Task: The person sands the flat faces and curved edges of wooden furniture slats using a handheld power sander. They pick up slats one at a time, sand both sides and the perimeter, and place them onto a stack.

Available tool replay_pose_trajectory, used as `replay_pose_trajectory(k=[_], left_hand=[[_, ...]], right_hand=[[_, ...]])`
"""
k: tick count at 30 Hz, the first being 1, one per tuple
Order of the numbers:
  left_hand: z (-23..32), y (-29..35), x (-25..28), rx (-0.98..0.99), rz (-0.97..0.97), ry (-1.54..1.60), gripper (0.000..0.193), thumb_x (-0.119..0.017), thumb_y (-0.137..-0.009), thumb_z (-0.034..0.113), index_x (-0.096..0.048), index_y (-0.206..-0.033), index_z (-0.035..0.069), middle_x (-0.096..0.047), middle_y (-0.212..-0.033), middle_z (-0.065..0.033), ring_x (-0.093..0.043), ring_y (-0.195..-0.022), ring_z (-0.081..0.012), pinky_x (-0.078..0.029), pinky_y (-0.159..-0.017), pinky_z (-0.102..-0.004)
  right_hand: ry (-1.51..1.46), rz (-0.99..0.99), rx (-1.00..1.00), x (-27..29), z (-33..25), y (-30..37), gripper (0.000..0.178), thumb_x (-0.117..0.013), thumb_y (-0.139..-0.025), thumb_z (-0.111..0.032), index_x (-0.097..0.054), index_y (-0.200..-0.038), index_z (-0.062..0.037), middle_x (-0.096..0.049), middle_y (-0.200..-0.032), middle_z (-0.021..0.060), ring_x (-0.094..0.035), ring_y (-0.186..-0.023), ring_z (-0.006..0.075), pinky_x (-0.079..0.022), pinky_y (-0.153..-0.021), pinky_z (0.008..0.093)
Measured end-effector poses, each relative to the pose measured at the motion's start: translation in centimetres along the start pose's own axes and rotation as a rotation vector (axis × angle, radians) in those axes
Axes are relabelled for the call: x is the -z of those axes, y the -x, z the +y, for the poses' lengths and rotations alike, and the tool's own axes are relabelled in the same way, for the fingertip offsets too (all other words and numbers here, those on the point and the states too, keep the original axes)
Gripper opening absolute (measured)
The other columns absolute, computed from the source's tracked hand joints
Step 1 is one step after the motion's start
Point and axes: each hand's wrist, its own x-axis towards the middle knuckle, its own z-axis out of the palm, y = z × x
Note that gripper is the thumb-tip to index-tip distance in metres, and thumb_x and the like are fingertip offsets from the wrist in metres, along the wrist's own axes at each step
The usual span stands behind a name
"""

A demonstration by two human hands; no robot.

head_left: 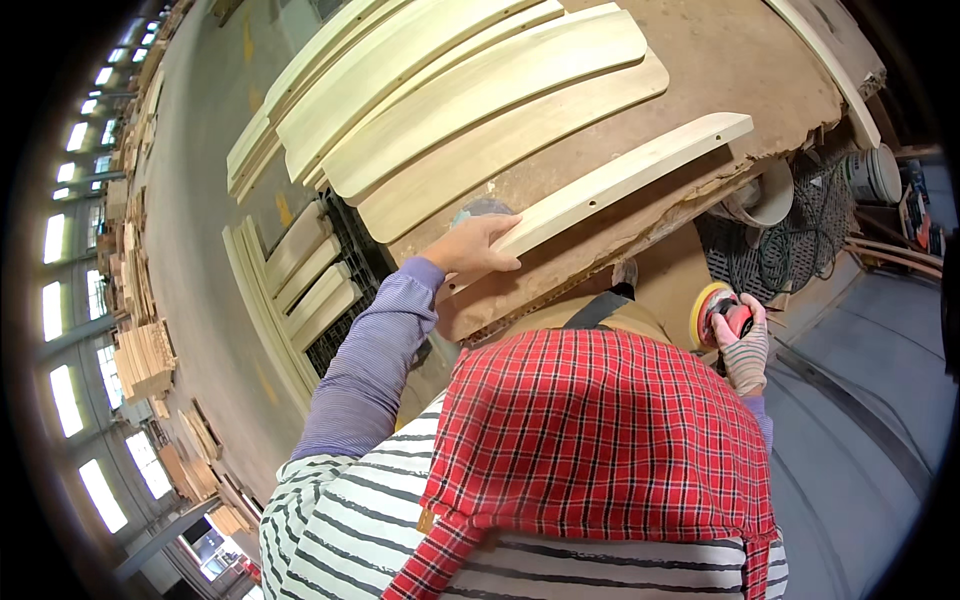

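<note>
A long pale wooden rail [625, 182] with small round holes along its side lies along the near edge of the workbench. Its far right end is cut at a slant. My bare left hand [474, 246] grips the rail near its left end, thumb on the near side and fingers over the top. Off the bench to the right, my gloved right hand [746, 358] is wrapped round a red orbital sander [735, 319]. The yellow pad [706, 314] of the sander faces left, apart from the wood. A round greyish disc [484, 207] lies just beyond my left hand, partly hidden.
Curved wooden slats [490, 105] lie stacked across the brown-covered bench [715, 75], whose near edge is ragged. More boards [315, 270] sit lower at left. Right of the bench are a white bucket [872, 176], a dark mesh crate [735, 250] and a hose [790, 262].
</note>
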Motion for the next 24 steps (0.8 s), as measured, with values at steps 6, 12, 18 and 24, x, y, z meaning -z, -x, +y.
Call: replay_pose_trajectory(k=[6,12,18,24], left_hand=[[1.6,-0.7,0.1,-0.161,0.255,-0.105,0.051,-0.065,-0.086,0.02,-0.055,-0.133,0.005,-0.063,-0.12,-0.0234,-0.061,-0.11,-0.0394,-0.049,-0.095,-0.0422],[2.3,-2.5,-1.5,-0.028,0.683,-0.294,0.033,-0.059,-0.096,0.031,-0.063,-0.119,0.008,-0.068,-0.109,-0.017,-0.064,-0.097,-0.0378,-0.051,-0.081,-0.0458],[1.8,-1.7,-5.2,0.087,0.56,-0.068,0.028,-0.058,-0.098,0.032,-0.071,-0.105,0.009,-0.068,-0.1,-0.0179,-0.064,-0.096,-0.0361,-0.05,-0.083,-0.0426],[1.2,-3.9,-8.3,-0.138,0.698,-0.416,0.02,-0.063,-0.091,0.022,-0.068,-0.104,0.008,-0.063,-0.106,-0.0143,-0.056,-0.103,-0.0345,-0.043,-0.089,-0.0452]], right_hand=[[0.045,0.044,0.095,0.3,0.1,0.3,0.06,-0.082,-0.073,-0.017,-0.056,-0.126,-0.0097,-0.056,-0.123,0.0162,-0.057,-0.113,0.031,-0.045,-0.102,0.0401],[-0.001,0.064,0.24,-0.2,-1.1,-0.2,0.055,-0.083,-0.07,-0.017,-0.058,-0.119,-0.0095,-0.059,-0.116,0.0156,-0.058,-0.109,0.0314,-0.047,-0.098,0.0399],[-0.031,0.062,0.438,-0.5,-7.6,-4.2,0.057,-0.081,-0.075,-0.024,-0.056,-0.124,-0.0104,-0.058,-0.117,0.0188,-0.058,-0.11,0.0351,-0.048,-0.097,0.0409],[0.235,0.071,0.231,-2.8,-12.3,-12.9,0.057,-0.072,-0.081,-0.037,-0.054,-0.131,-0.0152,-0.057,-0.12,0.0244,-0.059,-0.108,0.0415,-0.05,-0.096,0.0423]])
